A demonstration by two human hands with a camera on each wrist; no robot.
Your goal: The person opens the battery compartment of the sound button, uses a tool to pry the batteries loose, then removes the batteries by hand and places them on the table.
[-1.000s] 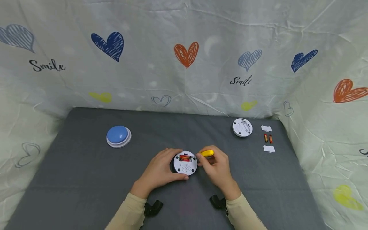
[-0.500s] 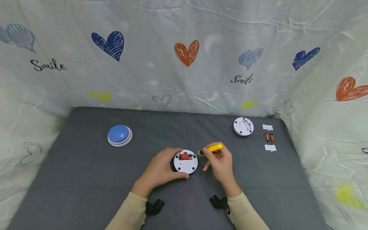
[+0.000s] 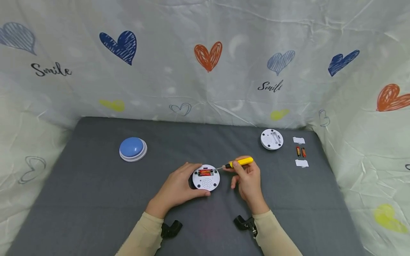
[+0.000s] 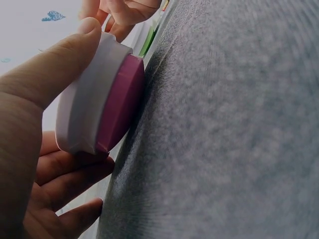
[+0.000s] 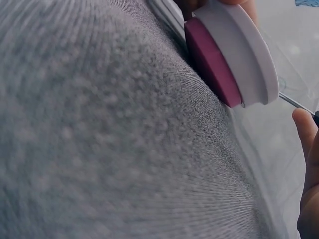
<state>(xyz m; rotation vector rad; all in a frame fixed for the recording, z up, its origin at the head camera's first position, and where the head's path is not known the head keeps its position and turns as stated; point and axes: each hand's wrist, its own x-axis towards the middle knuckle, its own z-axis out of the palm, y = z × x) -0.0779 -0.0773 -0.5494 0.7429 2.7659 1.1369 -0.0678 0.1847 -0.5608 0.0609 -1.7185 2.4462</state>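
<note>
A round white push button lies upside down on the grey cloth, its magenta dome facing the table. Two red-and-black batteries sit in its uncovered compartment. My left hand grips the white rim from the left, thumb at the near edge and fingers around the far side. In my right hand, a yellow-handled screwdriver is pinched. Its thin metal shaft slants down to the right end of the compartment; exactly what the tip touches is too small to tell.
A blue-domed push button stands upright at the left. Back right, another overturned button shows a compartment without batteries. Beside it lie two white battery covers with two loose batteries between them. A printed curtain hangs behind the table.
The right hand has shifted right and slightly away, and more of the screwdriver now shows. The left hand keeps its grip on the push button.
</note>
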